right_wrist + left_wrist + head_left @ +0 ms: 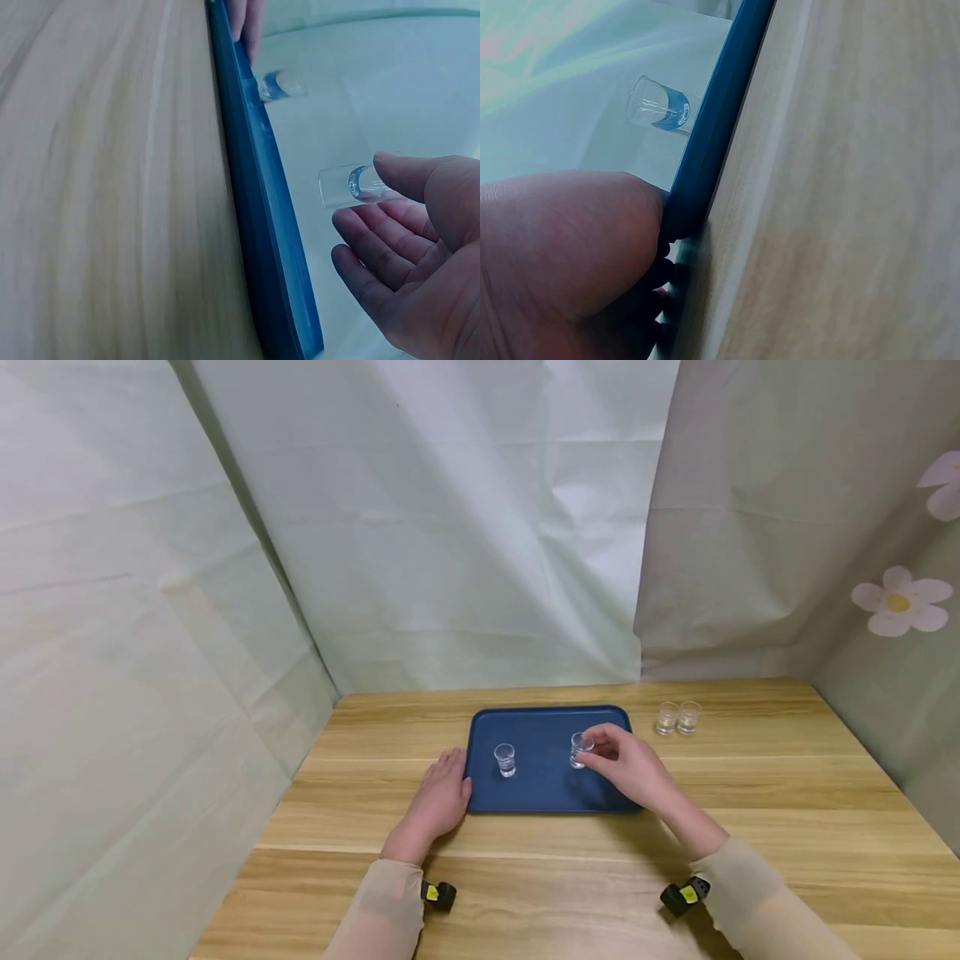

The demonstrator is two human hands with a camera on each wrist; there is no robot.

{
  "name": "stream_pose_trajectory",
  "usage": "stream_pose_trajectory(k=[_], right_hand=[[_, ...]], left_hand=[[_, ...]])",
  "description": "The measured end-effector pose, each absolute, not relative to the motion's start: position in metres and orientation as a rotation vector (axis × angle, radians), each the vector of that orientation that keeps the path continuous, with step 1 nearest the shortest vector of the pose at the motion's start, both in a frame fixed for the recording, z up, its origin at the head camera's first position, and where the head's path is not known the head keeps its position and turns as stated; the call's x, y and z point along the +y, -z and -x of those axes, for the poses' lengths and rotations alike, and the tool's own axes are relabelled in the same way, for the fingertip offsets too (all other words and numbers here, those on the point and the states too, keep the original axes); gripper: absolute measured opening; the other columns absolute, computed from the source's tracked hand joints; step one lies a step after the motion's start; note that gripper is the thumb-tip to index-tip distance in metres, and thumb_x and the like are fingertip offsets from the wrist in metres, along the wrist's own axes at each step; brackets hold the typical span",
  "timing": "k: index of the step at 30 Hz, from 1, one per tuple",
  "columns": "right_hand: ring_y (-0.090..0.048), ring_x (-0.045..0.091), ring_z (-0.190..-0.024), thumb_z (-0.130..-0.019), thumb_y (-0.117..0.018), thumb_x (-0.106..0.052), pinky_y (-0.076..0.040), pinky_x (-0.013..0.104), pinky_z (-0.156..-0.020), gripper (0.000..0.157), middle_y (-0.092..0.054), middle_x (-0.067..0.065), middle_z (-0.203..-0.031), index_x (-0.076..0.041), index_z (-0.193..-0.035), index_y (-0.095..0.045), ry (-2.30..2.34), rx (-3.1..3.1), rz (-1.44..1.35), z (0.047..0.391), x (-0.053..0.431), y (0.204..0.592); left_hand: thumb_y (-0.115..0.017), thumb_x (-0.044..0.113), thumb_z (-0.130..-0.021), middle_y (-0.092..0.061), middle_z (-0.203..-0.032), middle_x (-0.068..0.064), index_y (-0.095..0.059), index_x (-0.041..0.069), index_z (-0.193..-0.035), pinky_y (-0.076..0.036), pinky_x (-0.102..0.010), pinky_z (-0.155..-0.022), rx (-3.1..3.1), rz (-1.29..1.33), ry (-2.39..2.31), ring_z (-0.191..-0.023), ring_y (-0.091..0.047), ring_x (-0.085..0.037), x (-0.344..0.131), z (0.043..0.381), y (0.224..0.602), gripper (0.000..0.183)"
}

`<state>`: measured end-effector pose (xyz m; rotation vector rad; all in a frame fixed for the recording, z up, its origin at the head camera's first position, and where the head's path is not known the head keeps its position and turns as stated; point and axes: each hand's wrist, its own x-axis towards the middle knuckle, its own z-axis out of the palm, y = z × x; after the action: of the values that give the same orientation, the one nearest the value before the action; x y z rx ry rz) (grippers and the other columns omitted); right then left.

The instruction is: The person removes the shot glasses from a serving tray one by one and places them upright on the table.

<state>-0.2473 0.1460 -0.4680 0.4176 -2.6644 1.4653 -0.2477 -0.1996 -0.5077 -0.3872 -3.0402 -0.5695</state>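
Observation:
My right hand [626,768] pinches a small clear shot glass [577,752] between thumb and fingertips, over the right half of a blue tray [540,789]. In the right wrist view this held glass [341,187] hangs upright, with its base above the tray rim [262,180]. A second shot glass [506,761] stands upright on the tray's left half. Flat on the table by the tray's left edge rests my left hand [442,793], fingers extended and thumb against the rim. Whether the glasses hold liquid, I cannot tell.
Two more shot glasses [678,718] stand side by side on the wooden table [525,877], right of the tray near the back. Pale curtains [465,568] hang behind the table and along both sides.

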Motion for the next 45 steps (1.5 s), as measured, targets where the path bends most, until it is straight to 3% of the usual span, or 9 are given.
stream_pose_trajectory(k=[8,20,30,45], right_hand=[[-0.075,0.027,-0.107,-0.104,-0.080,-0.021,-0.064,0.047,-0.093,0.026,-0.076,0.006,-0.116,-0.008,-0.125,-0.072,-1.400,-2.662,-0.364,0.249,0.168,0.466],[-0.075,0.029,-0.102,-0.104,-0.081,-0.021,-0.061,0.034,-0.085,0.028,-0.076,0.009,-0.109,-0.003,-0.124,-0.073,-1.312,-2.655,-0.318,0.252,0.195,0.464],[-0.076,0.033,-0.109,-0.105,-0.080,-0.025,-0.060,0.040,-0.090,0.034,-0.078,0.012,-0.116,-0.003,-0.129,-0.073,-1.274,-2.658,-0.237,0.252,0.220,0.462],[-0.073,0.040,-0.115,-0.107,-0.077,-0.027,-0.057,0.032,-0.088,0.038,-0.076,0.019,-0.122,0.000,-0.132,-0.070,-1.220,-2.670,-0.180,0.250,0.252,0.465]], left_hand=[[-0.052,0.017,-0.116,-0.038,-0.172,-0.029,-0.038,-0.011,-0.165,-0.025,-0.059,-0.133,-3.048,0.380,0.582,-0.163,-0.029,-0.045,-0.198,0.249,0.506,0.058],[-0.052,0.018,-0.117,-0.037,-0.172,-0.028,-0.038,-0.010,-0.166,-0.024,-0.057,-0.134,-3.050,0.377,0.584,-0.164,-0.029,-0.044,-0.197,0.251,0.509,0.058],[-0.053,0.016,-0.116,-0.038,-0.172,-0.029,-0.038,-0.011,-0.165,-0.024,-0.059,-0.133,-3.046,0.385,0.587,-0.163,-0.029,-0.045,-0.198,0.251,0.509,0.058],[-0.053,0.015,-0.116,-0.038,-0.172,-0.030,-0.038,-0.012,-0.165,-0.024,-0.059,-0.133,-3.047,0.393,0.609,-0.163,-0.029,-0.046,-0.198,0.249,0.506,0.058]])
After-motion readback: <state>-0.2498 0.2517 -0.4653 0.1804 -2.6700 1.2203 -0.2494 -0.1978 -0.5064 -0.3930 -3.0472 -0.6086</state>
